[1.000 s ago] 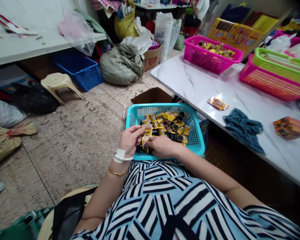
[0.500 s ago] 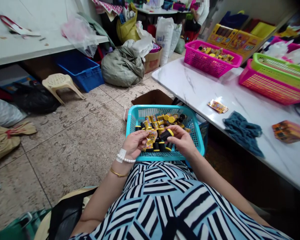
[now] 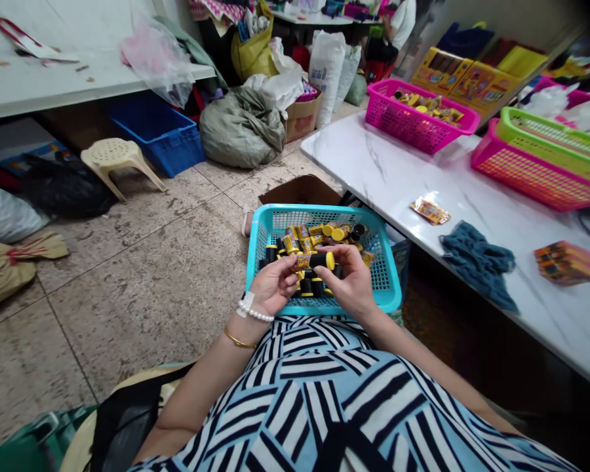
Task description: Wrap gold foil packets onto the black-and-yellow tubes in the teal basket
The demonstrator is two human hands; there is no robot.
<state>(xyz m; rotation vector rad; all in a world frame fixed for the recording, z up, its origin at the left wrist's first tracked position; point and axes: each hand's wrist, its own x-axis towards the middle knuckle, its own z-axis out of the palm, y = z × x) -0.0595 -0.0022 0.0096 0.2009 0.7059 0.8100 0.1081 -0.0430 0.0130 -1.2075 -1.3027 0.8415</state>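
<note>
A turquoise mesh basket (image 3: 383,269) rests on my lap, holding several small black tubes with yellow caps and yellow printed wrappers (image 3: 319,233). My left hand (image 3: 274,286) and my right hand (image 3: 353,278) meet over the basket's near half. Between their fingertips lies one black tube with a yellow cap (image 3: 316,261), held level. The left fingers pinch its wrapped end, the right fingers pinch the capped end. Both hands are closed on it.
A white marble-look table (image 3: 398,177) stands to my right with pink baskets (image 3: 413,121), a green basket (image 3: 555,131), a blue-grey cloth (image 3: 476,262), a loose wrapper (image 3: 429,210) and an orange pack (image 3: 568,262). On the tiled floor are a cardboard box (image 3: 299,191), a plastic stool (image 3: 115,160), a blue crate (image 3: 157,134) and sacks.
My right hand rose from the pile with a black tube. It brought the tube to my left hand, and now both hands hold it level together.
</note>
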